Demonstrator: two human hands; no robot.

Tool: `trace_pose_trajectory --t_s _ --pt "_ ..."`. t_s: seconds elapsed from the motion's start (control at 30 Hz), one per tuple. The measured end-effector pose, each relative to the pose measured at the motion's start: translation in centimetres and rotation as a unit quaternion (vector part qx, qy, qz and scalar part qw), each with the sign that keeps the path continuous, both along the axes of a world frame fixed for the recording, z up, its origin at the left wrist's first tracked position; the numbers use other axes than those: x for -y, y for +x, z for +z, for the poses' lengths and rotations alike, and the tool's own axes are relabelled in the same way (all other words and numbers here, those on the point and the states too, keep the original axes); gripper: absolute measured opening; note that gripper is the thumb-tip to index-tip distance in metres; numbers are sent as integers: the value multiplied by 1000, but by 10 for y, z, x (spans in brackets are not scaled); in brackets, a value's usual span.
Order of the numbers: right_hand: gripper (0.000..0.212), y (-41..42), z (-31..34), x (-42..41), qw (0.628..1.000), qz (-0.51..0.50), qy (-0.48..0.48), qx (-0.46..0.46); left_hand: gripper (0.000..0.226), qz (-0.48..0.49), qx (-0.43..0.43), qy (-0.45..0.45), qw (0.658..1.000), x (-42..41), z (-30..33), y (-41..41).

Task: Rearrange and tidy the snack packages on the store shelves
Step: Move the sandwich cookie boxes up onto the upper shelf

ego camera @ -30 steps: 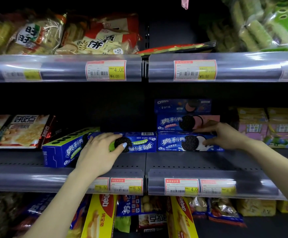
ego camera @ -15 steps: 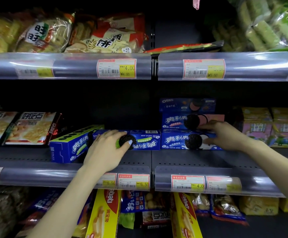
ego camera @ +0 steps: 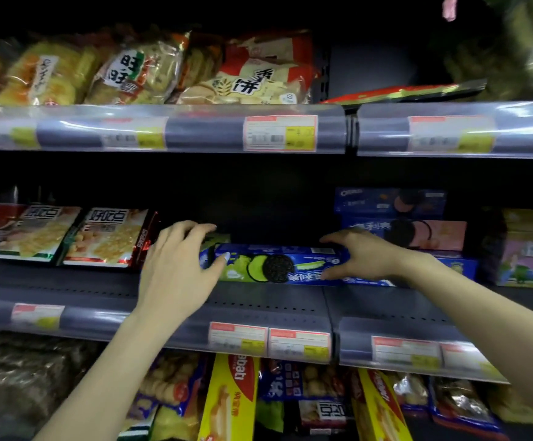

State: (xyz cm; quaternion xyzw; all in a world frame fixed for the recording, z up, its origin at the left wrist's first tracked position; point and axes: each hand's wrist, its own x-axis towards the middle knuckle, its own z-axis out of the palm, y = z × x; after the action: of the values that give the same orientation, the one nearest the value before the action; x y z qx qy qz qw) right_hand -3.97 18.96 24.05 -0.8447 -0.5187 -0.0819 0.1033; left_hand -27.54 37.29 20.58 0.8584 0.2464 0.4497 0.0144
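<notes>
Blue cardboard was the main thing here: the green-filling cookie box (ego camera: 277,265) lay flat on the middle shelf (ego camera: 258,300), long side facing out, with both hands on it. The left hand (ego camera: 176,268) was curled over its left end, thumb on the front face and fingers reaching over the top toward the back. The right hand (ego camera: 359,259) gripped the right end, thumb low on the front and fingers over the top edge.

Compared with half a second earlier, the right hand had left the stack of cookie boxes (ego camera: 398,224) on the right and come across to this box. The angled blue box that used to sit left of it wasn't clearly visible anymore; something green and blue showed just behind the left hand, but I couldn't tell what it was. The view had also swung a bit left and closer.

The stack sat just right of the held box, touching or nearly so, partly hidden by the right wrist. Cracker packs (ego camera: 106,237) leaned on the same shelf to the left. Rice cracker bags (ego camera: 150,71) filled the shelf above, and a yellow box (ego camera: 230,399) stood on the one below.
</notes>
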Motion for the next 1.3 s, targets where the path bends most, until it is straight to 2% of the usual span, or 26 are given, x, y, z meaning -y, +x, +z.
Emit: trace_pose_trajectory --t_s 0.07,0.17,0.37,0.53,0.63,0.87,0.93,1.13,1.23,1.3 --pt "88 0 1 -12 999 -40 -27 1 67 44 -63 -53 996 -18 2 -8" --pt "90 -2 4 -23 995 -82 -51 -6 82 47 -111 -107 987 -41 5 -15" --pt "80 -9 2 -37 995 -77 -17 -64 79 -40 -146 -214 965 -79 1 -32" --pt "77 -20 2 -48 996 -63 0 -67 68 -99 -57 -267 957 -115 -2 -46" --pt "75 -23 -1 -52 996 -56 13 -67 62 -159 31 -347 924 -126 -8 -53" --pt "76 -24 -2 -53 995 -52 21 -86 33 -256 170 -411 858 -129 -13 -57" --pt "77 -23 -2 -53 995 -52 23 -87 28 -290 159 -401 854 -125 -10 -57" --pt "80 -23 -6 -50 994 -65 45 -75 34 -360 93 -369 852 -115 0 -56" --pt "77 -22 -12 -51 992 -72 71 -81 44 -392 50 -373 840 -117 1 -57" --pt "78 -21 -15 -52 990 -73 85 -87 61 -409 13 -376 831 -119 2 -57"
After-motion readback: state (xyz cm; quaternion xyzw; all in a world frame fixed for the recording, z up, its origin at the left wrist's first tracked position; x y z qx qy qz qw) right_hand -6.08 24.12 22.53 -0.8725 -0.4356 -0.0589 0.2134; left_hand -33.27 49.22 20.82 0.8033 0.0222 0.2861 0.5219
